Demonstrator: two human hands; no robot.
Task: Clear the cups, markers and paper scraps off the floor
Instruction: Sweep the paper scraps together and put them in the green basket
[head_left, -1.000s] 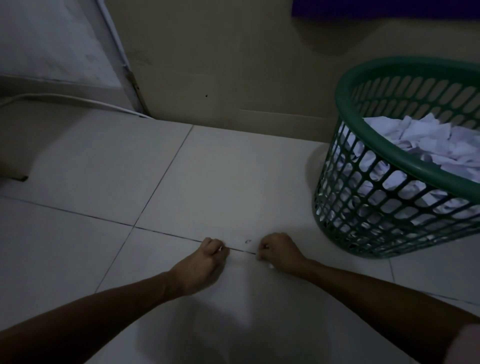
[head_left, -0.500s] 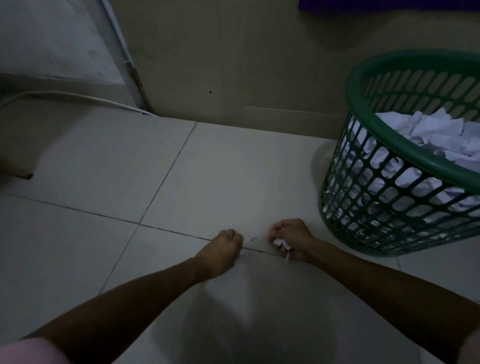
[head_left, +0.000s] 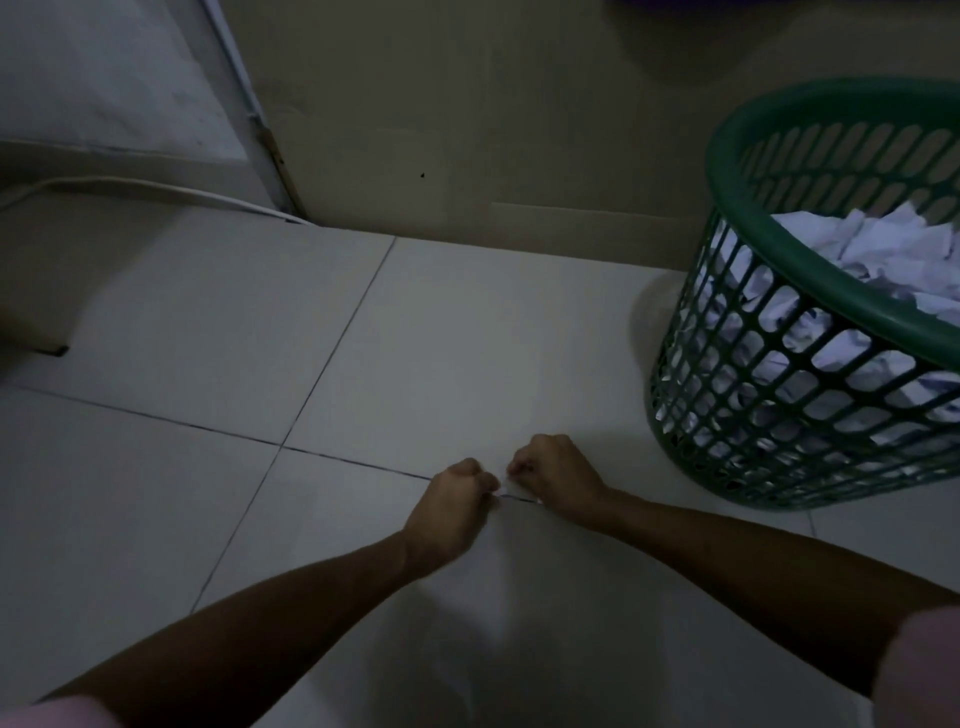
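Both hands are resting low on the pale tiled floor (head_left: 218, 322), knuckles nearly touching over a dark grout line. The left hand (head_left: 451, 501) and right hand (head_left: 553, 477) are curling their fingers tightly; whether they are pinching any scrap, I cannot tell. Crumpled white paper scraps (head_left: 883, 249) are lying heaped inside the green plastic lattice basket (head_left: 841, 291), standing near the right hand.
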